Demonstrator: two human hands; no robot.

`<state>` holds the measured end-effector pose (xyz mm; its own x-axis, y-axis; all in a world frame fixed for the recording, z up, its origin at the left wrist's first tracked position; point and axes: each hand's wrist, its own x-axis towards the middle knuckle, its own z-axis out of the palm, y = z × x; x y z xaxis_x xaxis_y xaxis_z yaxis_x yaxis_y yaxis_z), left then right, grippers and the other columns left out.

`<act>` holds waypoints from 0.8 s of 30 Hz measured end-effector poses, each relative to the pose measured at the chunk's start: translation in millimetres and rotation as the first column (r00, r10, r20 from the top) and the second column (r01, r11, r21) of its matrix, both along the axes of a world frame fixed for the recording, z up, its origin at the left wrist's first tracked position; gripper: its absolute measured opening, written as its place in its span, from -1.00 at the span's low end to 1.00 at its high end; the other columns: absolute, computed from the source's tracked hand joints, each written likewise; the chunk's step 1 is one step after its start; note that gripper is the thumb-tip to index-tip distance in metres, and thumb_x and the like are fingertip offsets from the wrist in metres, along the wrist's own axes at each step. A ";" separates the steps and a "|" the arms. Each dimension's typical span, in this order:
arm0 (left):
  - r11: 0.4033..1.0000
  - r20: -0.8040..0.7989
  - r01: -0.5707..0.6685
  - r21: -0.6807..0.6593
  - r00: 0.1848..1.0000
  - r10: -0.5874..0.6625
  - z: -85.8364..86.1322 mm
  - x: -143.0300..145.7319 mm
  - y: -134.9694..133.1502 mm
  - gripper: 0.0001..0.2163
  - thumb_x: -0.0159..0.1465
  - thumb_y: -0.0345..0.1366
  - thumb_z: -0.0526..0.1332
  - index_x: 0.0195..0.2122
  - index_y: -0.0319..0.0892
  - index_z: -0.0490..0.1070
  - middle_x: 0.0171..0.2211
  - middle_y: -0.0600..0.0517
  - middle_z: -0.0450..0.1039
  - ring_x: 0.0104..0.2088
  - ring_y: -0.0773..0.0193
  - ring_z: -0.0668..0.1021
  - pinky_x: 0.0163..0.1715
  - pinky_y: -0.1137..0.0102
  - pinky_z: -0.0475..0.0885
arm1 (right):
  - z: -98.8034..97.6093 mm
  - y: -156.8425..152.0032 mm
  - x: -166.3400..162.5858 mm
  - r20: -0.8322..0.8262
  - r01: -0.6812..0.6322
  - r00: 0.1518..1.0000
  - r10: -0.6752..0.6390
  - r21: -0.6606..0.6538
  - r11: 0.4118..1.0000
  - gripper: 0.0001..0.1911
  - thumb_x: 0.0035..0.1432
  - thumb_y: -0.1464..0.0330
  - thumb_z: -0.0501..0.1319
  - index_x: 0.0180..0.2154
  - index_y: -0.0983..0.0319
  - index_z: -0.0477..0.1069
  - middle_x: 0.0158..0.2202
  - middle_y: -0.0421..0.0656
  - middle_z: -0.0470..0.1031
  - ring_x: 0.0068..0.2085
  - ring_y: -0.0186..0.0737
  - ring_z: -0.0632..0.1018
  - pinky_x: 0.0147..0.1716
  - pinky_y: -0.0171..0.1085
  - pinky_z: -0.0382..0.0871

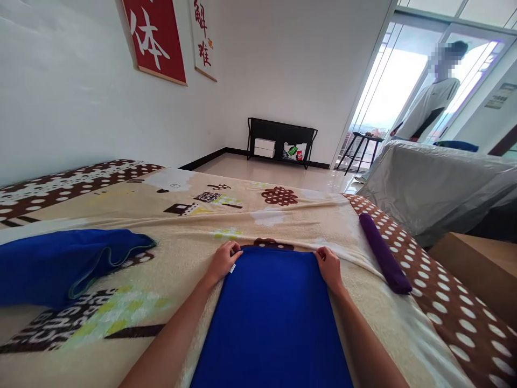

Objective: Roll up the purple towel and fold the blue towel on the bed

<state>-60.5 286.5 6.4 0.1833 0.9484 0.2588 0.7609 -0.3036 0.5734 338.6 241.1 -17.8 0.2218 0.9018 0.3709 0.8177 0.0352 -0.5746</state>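
Both hands, left hand (pixel 221 262) and right hand (pixel 329 268), pinch the far corners of the soft, light blue towel (pixel 270 318) on the bed (pixel 283 221).

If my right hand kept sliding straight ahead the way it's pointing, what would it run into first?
The right hand points up the bed from the blue towel's far corner. Ahead lies only the wrinkled blanket, so the way looks free; the purple roll sits off to the right.

Both forearms are bare up to the frame's edge, and the left hand (pixel 221 262) and right hand (pixel 330 268) wear no gloves, rings or watch.
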 end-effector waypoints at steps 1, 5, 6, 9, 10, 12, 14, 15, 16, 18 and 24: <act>1.000 0.014 -0.011 -0.010 1.000 0.012 1.1 -0.5 0.5 -0.70 0.35 -0.14 0.22 0.02 -0.19 0.40 -0.02 -0.06 0.47 -0.11 0.20 0.55 -0.11 0.18 0.53 | 0.5 0.6 0.9 -0.006 -0.003 1.000 0.003 0.015 1.000 -0.67 0.31 0.18 0.20 -0.01 0.25 0.40 -0.04 -0.11 0.48 -0.10 -0.23 0.54 -0.10 -0.12 0.49; 0.996 0.055 -0.074 -0.053 0.996 0.076 7.4 -1.3 3.2 -0.68 0.35 -0.14 0.21 0.03 -0.20 0.39 -0.04 -0.06 0.47 -0.13 0.21 0.56 -0.14 0.20 0.54 | 3.6 1.7 0.3 -0.028 -0.032 0.999 0.033 0.029 0.999 -0.66 0.31 0.17 0.20 -0.01 0.25 0.40 -0.06 -0.11 0.48 -0.13 -0.25 0.54 -0.13 -0.14 0.50; 0.994 0.057 -0.085 -0.063 0.994 0.089 8.6 -0.7 4.3 -0.68 0.35 -0.13 0.21 0.04 -0.21 0.39 -0.04 -0.06 0.47 -0.14 0.21 0.56 -0.15 0.20 0.54 | 3.9 1.9 -0.6 -0.033 -0.043 0.999 0.043 0.020 0.999 -0.66 0.31 0.17 0.20 -0.01 0.26 0.40 -0.07 -0.12 0.48 -0.14 -0.26 0.54 -0.14 -0.15 0.50; 0.991 0.037 -0.106 -0.083 0.993 0.109 9.9 3.4 7.8 -0.68 0.35 -0.14 0.21 0.03 -0.21 0.39 -0.05 -0.06 0.47 -0.15 0.22 0.56 -0.16 0.21 0.54 | 3.0 3.4 -3.0 -0.042 -0.065 0.997 0.064 -0.016 0.998 -0.67 0.32 0.17 0.19 -0.03 0.26 0.41 -0.10 -0.13 0.49 -0.18 -0.28 0.54 -0.18 -0.18 0.51; 0.990 0.023 -0.109 -0.084 0.994 0.111 9.8 5.2 8.7 -0.69 0.35 -0.14 0.21 0.03 -0.21 0.39 -0.05 -0.06 0.47 -0.14 0.22 0.56 -0.15 0.20 0.54 | 2.5 4.2 -3.3 -0.042 -0.065 0.997 0.064 -0.027 0.998 -0.67 0.32 0.17 0.19 -0.03 0.26 0.41 -0.11 -0.13 0.49 -0.19 -0.29 0.54 -0.18 -0.18 0.51; 0.990 -0.019 -0.117 -0.077 0.993 0.116 10.0 8.0 9.1 -0.69 0.35 -0.14 0.21 0.03 -0.21 0.39 -0.04 -0.06 0.47 -0.14 0.21 0.56 -0.14 0.20 0.54 | 2.8 5.4 -2.6 -0.035 -0.058 0.998 0.057 -0.044 0.997 -0.67 0.32 0.17 0.19 -0.03 0.26 0.41 -0.11 -0.13 0.49 -0.19 -0.29 0.54 -0.19 -0.19 0.51; 0.990 -0.072 -0.131 -0.051 0.989 0.128 13.1 9.4 6.4 -0.69 0.35 -0.14 0.22 0.03 -0.21 0.40 -0.03 -0.06 0.47 -0.12 0.20 0.56 -0.12 0.18 0.53 | 6.5 4.8 -1.0 -0.016 -0.051 0.999 0.050 -0.050 0.997 -0.67 0.32 0.17 0.19 -0.03 0.26 0.41 -0.11 -0.13 0.49 -0.19 -0.29 0.55 -0.19 -0.19 0.51; 0.990 -0.098 -0.142 -0.029 0.986 0.138 16.3 10.1 3.3 -0.68 0.35 -0.14 0.22 0.04 -0.20 0.40 -0.02 -0.07 0.46 -0.10 0.19 0.56 -0.10 0.16 0.53 | 10.1 3.3 -0.8 -0.003 -0.048 0.999 0.048 -0.047 0.998 -0.67 0.31 0.17 0.19 -0.03 0.26 0.41 -0.11 -0.13 0.49 -0.19 -0.28 0.55 -0.18 -0.18 0.51; 0.988 -0.122 -0.151 0.000 0.981 0.150 20.6 11.5 -1.1 -0.68 0.34 -0.14 0.23 0.04 -0.20 0.39 0.00 -0.07 0.45 -0.07 0.16 0.55 -0.06 0.12 0.51 | 14.9 1.0 -1.8 0.014 -0.045 0.999 0.045 -0.039 0.998 -0.67 0.31 0.17 0.19 -0.02 0.26 0.41 -0.09 -0.12 0.49 -0.17 -0.27 0.54 -0.16 -0.16 0.50; 0.987 -0.160 -0.147 0.069 0.975 0.157 31.6 18.8 -14.0 -0.66 0.35 -0.15 0.21 0.08 -0.20 0.37 0.08 -0.10 0.42 0.04 0.08 0.50 0.04 0.02 0.44 | 26.8 -6.3 -9.8 0.055 -0.046 0.997 0.046 -0.007 0.999 -0.64 0.31 0.16 0.19 0.02 0.24 0.39 0.00 -0.09 0.46 -0.06 -0.20 0.53 -0.04 -0.07 0.46; 0.952 -0.301 0.286 0.110 0.922 -0.243 41.8 74.6 -64.0 -0.59 0.40 -0.16 0.07 0.26 0.02 0.27 0.32 0.02 0.25 0.32 0.21 0.27 0.31 0.26 0.14 | 42.9 -36.2 -85.2 0.209 -0.375 0.901 0.380 -0.065 0.925 -0.50 0.36 0.08 0.06 0.24 0.08 0.28 0.28 -0.11 0.31 0.29 -0.14 0.32 0.27 -0.06 0.16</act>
<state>14.1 222.5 48.2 0.5080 0.8095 0.2943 0.7639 -0.5812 0.2803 253.4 205.0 25.1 -0.2190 0.9109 0.3497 0.8488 0.3546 -0.3921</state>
